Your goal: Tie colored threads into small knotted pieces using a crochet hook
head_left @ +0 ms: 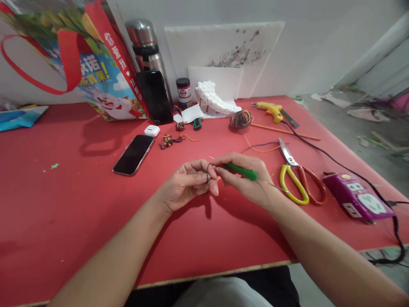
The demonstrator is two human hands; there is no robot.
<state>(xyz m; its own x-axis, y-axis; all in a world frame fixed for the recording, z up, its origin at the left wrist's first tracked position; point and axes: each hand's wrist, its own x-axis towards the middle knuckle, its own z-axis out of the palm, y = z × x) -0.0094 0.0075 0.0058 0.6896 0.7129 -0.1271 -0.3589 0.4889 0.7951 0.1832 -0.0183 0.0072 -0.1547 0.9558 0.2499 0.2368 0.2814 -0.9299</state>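
Note:
My left hand [187, 184] is closed, its fingertips pinching a small dark loop of thread or wire [208, 174] above the red table [64, 204]. Facing it, my right hand [247, 179] is closed round a green-handled hook tool [243, 171] whose thin metal end sticks out to the right. The tool's tip meets the loop between both hands. Yellow and orange scissors [298, 179] lie just right of my right hand.
A black phone [133, 154] and white earbud case [152, 130] lie left of centre. A multicoloured thread ball [240, 120], yellow glue gun [271, 110], purple power strip [356, 197] with black cable, paint jar [183, 91], flask [147, 47] and printed bag [79, 64] stand around.

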